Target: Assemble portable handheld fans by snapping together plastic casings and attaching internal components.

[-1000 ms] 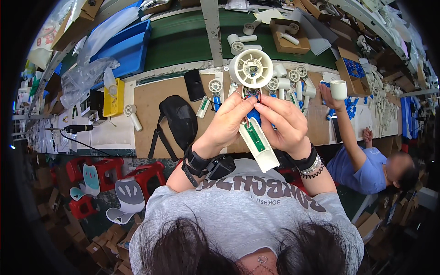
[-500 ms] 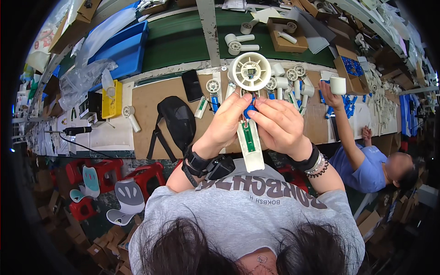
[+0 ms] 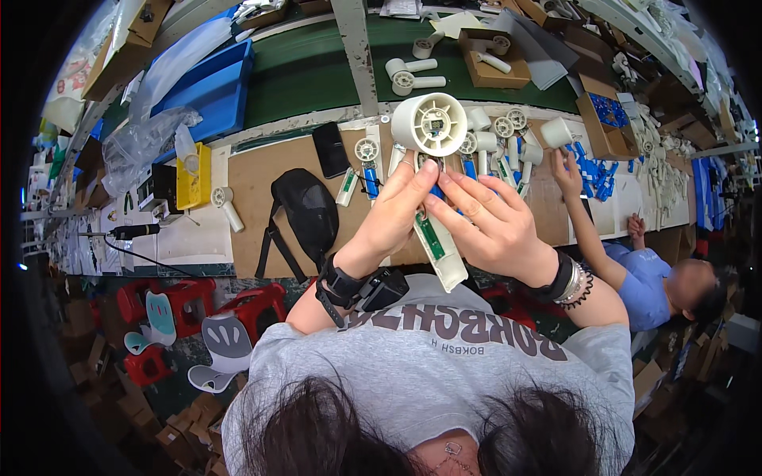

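Mid-assembly, by the look of it — left hand point(image 3: 397, 213) and right hand point(image 3: 490, 224) both clasped around the cream plastic fan body with round head and open handle point(image 3: 435, 170), raised at 12 o'clock above the brown board surface point(image 3: 262, 198) — next calling for careful fingertip seating inside the handle.

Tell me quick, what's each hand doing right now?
Left hand: closed on the white plastic handheld fan body with round head and open handle.
Right hand: fingers on the same fan body's handle.

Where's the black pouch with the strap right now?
In the head view, the black pouch lies on the brown board, just left of the left hand and below the black phone.
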A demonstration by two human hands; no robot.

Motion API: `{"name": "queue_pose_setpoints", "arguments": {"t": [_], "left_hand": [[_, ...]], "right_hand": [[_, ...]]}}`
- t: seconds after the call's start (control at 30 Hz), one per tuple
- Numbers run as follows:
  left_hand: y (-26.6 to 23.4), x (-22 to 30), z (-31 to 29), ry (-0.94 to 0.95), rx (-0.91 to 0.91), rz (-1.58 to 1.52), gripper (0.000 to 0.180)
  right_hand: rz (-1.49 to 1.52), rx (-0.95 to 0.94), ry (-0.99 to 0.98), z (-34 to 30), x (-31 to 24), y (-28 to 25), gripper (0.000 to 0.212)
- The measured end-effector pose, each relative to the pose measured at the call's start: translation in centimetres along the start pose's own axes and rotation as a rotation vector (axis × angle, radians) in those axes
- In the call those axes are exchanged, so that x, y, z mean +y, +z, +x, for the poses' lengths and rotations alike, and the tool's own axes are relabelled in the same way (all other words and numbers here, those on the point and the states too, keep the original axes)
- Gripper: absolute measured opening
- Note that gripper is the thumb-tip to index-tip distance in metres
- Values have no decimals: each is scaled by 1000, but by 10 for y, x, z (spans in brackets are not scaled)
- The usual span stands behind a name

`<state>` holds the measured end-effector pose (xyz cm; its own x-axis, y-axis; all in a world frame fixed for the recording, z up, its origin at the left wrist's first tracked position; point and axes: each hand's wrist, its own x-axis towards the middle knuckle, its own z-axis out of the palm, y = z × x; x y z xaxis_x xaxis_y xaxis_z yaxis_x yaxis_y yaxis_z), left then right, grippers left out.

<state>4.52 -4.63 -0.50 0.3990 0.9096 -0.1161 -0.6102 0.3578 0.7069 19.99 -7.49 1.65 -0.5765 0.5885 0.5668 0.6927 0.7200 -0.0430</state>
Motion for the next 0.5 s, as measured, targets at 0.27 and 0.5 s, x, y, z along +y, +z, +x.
{"name": "queue_pose_setpoints", "arguments": {"t": [0.27, 0.5], "left_hand": [[-18, -9, 7, -86, -43, 88, 35], [-8, -6, 4, -97, -43, 43, 35]], "right_hand": [[12, -44, -4, -1, -3, -4, 30], [316, 127, 24, -5, 14, 2, 32]]}}
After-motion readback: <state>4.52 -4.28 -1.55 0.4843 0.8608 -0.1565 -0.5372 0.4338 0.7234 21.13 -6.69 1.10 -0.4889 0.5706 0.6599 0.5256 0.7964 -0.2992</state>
